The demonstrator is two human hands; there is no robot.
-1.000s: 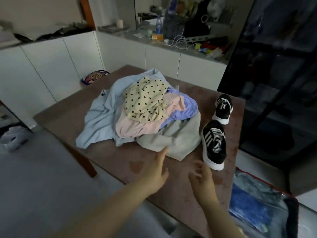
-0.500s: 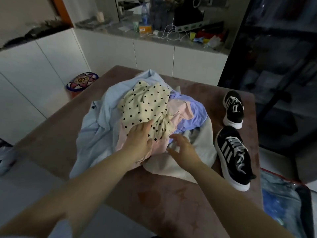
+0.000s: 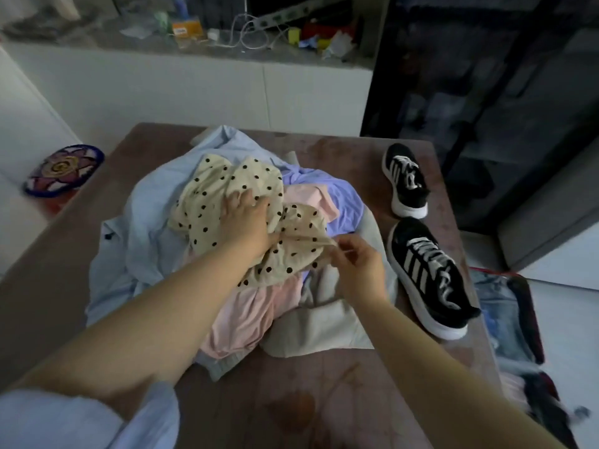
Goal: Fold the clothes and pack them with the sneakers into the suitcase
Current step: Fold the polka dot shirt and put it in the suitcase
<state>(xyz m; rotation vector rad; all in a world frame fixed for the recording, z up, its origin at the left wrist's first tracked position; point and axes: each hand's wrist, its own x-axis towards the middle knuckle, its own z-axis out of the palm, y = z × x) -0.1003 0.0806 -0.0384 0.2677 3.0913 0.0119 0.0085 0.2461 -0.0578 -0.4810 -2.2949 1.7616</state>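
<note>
A heap of clothes lies on the brown table (image 3: 324, 400): a cream polka-dot garment (image 3: 207, 202) on top, over a pink one (image 3: 256, 312), a lilac one (image 3: 343, 202), a grey one (image 3: 327, 325) and a light blue shirt (image 3: 142, 241). My left hand (image 3: 249, 222) grips a bunch of the polka-dot cloth in the middle of the heap. My right hand (image 3: 356, 264) pinches that garment's near right edge. Two black sneakers with white stripes stand at the table's right side, one near (image 3: 428, 280), one far (image 3: 405, 179). An open suitcase (image 3: 518, 319) lies on the floor at the right.
A white cabinet run with a cluttered counter (image 3: 227, 37) stands behind the table. A colourful round stool (image 3: 63, 170) sits left of the table. A dark glass cabinet (image 3: 486, 92) fills the right background. The table's edge runs close by the suitcase.
Both hands moved from above the table's near edge up onto the heap. The left hand now clutches the polka-dot garment and the right hand has taken its edge. The camera leaned closer.
</note>
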